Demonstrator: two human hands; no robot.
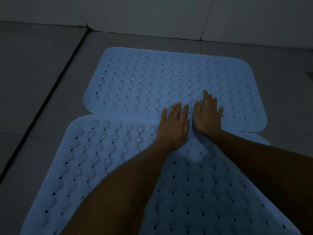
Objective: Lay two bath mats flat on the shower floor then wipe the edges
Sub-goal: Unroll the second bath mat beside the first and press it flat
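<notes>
Your fingers (176,109) are straight and a bit spread on both hands, flat down, not gripping anything. Your left hand (172,126) and right hand (207,116) sit side by side, almost touching, pressing right where the two mats meet. The far bath mat (152,78) lies flat on the grey shower floor (42,73), close to the tiled wall (152,17), and its near edge overlaps the top edge of the near bath mat (101,158). The near one runs toward you under your forearms, its left part showing rows of suction cups. Both are pale blue, rounded corners, dotted with drain holes. Lighting's pretty dim. No containers around, just mats on tile.
</notes>
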